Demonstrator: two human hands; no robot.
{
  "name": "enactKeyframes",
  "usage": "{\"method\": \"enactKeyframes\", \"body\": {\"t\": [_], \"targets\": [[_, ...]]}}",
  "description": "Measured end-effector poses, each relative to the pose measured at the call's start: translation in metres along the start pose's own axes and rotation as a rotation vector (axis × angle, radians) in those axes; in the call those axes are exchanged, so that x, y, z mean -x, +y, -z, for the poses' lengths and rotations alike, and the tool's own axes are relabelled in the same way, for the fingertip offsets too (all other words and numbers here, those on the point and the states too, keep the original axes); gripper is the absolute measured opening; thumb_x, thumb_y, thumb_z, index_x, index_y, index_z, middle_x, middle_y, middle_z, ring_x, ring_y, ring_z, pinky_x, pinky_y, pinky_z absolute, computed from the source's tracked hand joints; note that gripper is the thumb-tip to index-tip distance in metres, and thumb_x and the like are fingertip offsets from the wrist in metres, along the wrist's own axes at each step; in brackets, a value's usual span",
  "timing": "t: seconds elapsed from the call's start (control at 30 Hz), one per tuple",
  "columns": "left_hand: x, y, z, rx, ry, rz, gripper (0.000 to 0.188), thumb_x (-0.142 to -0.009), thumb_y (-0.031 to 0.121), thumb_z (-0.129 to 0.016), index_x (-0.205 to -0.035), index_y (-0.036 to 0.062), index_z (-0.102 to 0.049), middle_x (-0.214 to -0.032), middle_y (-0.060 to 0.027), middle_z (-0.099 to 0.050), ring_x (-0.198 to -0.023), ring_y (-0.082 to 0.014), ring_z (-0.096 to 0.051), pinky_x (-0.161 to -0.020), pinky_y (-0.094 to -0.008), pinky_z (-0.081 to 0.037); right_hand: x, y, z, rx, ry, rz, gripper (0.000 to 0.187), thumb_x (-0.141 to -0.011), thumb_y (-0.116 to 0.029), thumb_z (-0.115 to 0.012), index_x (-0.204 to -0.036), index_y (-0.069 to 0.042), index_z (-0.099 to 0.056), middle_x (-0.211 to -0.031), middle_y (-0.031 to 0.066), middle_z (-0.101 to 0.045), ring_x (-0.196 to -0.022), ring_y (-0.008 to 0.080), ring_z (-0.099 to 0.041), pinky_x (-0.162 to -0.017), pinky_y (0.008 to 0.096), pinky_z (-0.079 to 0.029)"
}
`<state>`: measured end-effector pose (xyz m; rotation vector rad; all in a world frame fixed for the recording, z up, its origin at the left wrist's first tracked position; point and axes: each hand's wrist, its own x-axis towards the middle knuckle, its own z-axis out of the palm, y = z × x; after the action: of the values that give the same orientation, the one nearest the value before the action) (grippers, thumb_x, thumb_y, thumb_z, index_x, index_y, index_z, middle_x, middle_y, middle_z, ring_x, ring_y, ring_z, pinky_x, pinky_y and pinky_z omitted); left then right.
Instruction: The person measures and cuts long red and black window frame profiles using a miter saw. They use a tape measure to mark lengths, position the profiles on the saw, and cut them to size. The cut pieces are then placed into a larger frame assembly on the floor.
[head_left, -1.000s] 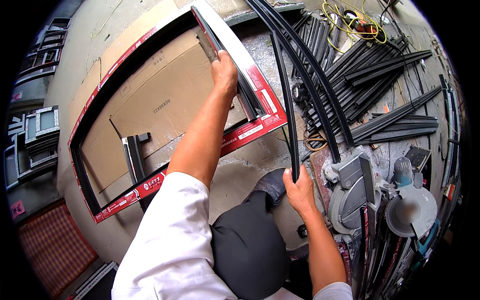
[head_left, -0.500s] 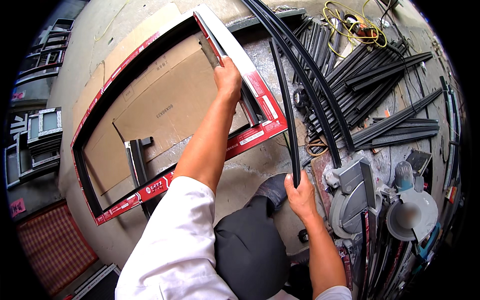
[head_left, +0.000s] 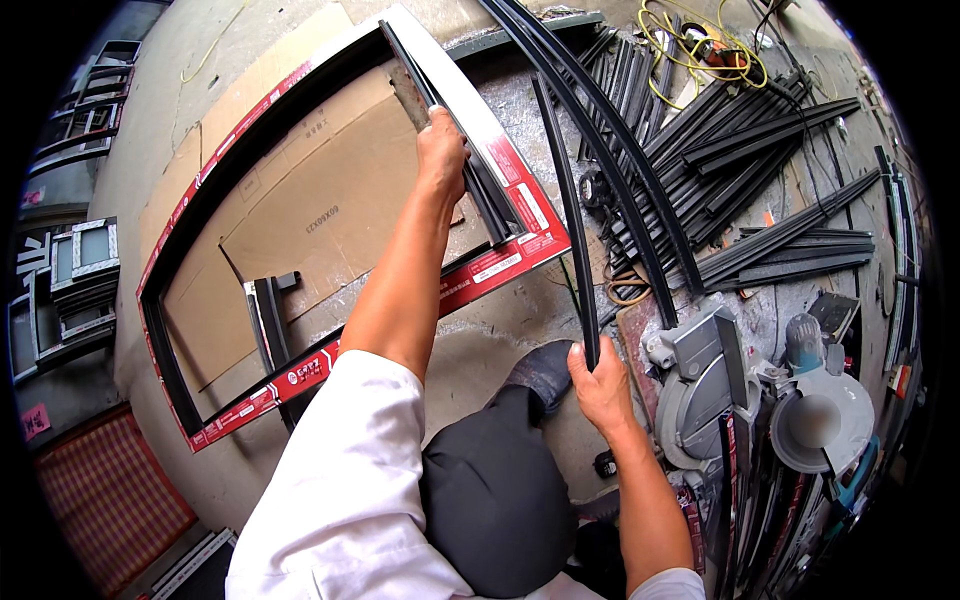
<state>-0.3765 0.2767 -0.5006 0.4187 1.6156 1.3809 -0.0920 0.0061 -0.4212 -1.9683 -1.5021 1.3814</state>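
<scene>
A large window frame with red and white protective film and black inner edges lies tilted on brown cardboard. My left hand is closed around a narrow dark strip along the frame's right inner side. The strip's lower end lies near the frame's near right corner. In my right hand, fingers wrapped, is a long black profile bar that reaches away from me, beside the frame. A short dark profile piece rests across the frame's near side.
Two long curved black profiles lie right of the bar. Beyond them is a heap of black profile offcuts with a yellow cord. A grey miter saw stands close to my right forearm. Small window frames stand at left.
The strip at my left hand has turned: its red face showed before, and now a dark face does. My right hand keeps its hold on the bar. The whole view has shifted slightly.
</scene>
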Motion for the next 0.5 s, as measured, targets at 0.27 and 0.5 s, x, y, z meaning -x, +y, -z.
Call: {"method": "enactKeyframes", "body": {"t": [0.27,0.5], "targets": [[0.004,0.002,0.007,-0.141,0.032,-0.003,0.066,-0.111,0.048,-0.046,-0.110,-0.0142,-0.067,-0.100,-0.0208,-0.072,-0.088,-0.0269,-0.071,-0.077,-0.0447,-0.056,-0.001,0.000,-0.003,-0.005,0.002,0.010,0.038,-0.104,-0.037,-0.062,-0.110,0.000,-0.061,-0.086,0.0266,-0.071,-0.086,0.0493,-0.070,-0.078,0.0526,-0.053],[0.001,-0.009,-0.016,-0.113,0.082,-0.029,0.068,-0.111,0.047,-0.045,-0.113,-0.0178,-0.067,-0.104,-0.0239,-0.073,-0.093,-0.0307,-0.071,-0.084,-0.0462,-0.055,-0.002,0.004,-0.003,-0.010,0.019,0.013,0.038,-0.104,-0.038,-0.062,-0.109,0.000,-0.060,-0.085,0.0263,-0.070,-0.085,0.0487,-0.070,-0.077,0.0520,-0.053]]}}
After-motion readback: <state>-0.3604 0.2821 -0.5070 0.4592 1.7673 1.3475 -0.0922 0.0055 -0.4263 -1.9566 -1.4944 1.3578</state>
